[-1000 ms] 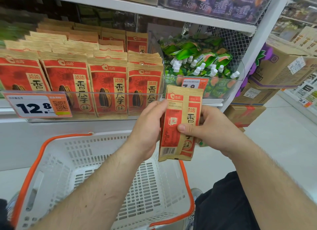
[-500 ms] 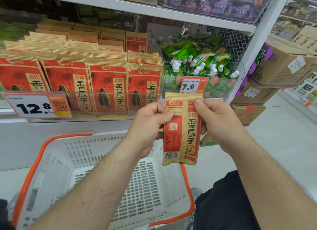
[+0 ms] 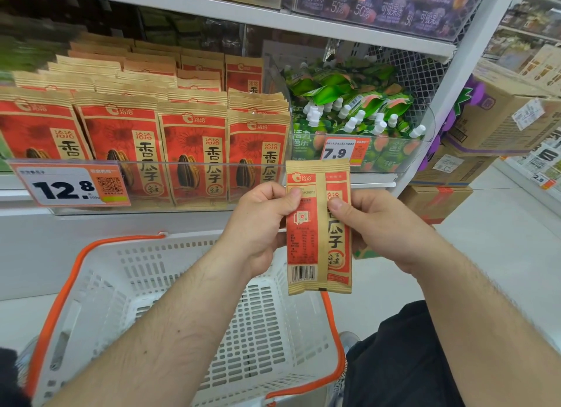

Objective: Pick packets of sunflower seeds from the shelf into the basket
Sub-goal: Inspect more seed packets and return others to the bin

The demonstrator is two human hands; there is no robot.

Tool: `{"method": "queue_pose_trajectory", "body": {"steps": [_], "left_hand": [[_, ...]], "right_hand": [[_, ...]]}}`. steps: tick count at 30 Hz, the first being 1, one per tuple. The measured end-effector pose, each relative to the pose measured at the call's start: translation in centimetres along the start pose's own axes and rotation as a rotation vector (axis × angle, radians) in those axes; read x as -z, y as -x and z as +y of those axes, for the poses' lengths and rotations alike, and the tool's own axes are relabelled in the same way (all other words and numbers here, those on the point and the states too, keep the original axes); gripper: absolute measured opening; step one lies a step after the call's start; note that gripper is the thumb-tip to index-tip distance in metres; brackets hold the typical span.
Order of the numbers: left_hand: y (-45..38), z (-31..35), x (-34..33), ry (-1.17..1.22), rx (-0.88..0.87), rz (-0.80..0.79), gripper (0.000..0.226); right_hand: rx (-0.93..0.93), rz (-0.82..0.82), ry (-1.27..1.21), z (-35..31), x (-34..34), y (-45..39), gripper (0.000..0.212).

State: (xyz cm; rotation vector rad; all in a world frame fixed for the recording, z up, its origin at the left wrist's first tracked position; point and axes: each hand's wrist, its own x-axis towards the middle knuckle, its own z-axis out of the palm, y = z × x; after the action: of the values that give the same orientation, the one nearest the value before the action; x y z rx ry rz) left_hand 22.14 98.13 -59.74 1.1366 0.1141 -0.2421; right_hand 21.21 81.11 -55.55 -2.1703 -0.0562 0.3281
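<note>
Fingers of both my hands pinch one packet (image 3: 318, 224) upright above the white basket (image 3: 194, 300), in front of the shelf (image 3: 145, 218) of matching packets: left hand (image 3: 261, 221) at its left edge, right hand (image 3: 373, 224) at its right.

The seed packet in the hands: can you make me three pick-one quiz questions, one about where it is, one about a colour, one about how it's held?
1. Where is the red and tan paper seed packet?
A. above the white plastic basket's far corner
B. lying inside the basket
C. on the shelf

2. What colour are the basket's handles?
A. blue
B. orange
C. green

3. Who holds the packet?
A. left hand only
B. neither hand
C. both, with right hand

Answers: 1 A, it hangs upright over the rim. 2 B, the looping handles are orange. 3 C, a thumb pinches each side.
</note>
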Motion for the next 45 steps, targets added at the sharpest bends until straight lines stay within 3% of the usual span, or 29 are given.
{"method": "queue_pose_trajectory", "body": {"steps": [5,8,12,19,28,31,37,45], "left_hand": [[-0.1,-0.2,0.0,0.004,0.011,0.009,0.029],[-0.3,-0.2,0.1,0.035,0.028,0.027,0.026],[-0.5,-0.4,0.1,0.058,0.052,0.041,0.025],[-0.8,-0.7,0.2,0.109,0.068,0.067,0.026],[-0.8,-1.0,0.0,0.148,0.08,0.08,0.019],[-0.7,-1.1,0.0,0.092,0.07,0.064,0.013],[-0.6,-1.2,0.0,-0.045,0.053,0.055,0.031],[0.5,-1.7,-1.6,-0.214,-0.059,0.008,0.055]], "right_hand": [[0.017,-0.06,0.008,0.4,0.4,0.0,0.028],[0.019,-0.145,0.019,0.4,0.6,0.2,0.035],[0.044,-0.181,0.038,0.4,0.7,0.1,0.024],[0.089,-0.309,0.095,0.4,1.2,0.4,0.051],[0.095,-0.346,0.124,-0.1,1.1,0.9,0.074],[0.093,-0.313,0.163,-0.3,1.0,1.0,0.073],[0.071,-0.18,0.218,-0.4,0.9,0.9,0.063],[0.059,-0.213,0.331,-0.5,0.5,1.0,0.068]]}}
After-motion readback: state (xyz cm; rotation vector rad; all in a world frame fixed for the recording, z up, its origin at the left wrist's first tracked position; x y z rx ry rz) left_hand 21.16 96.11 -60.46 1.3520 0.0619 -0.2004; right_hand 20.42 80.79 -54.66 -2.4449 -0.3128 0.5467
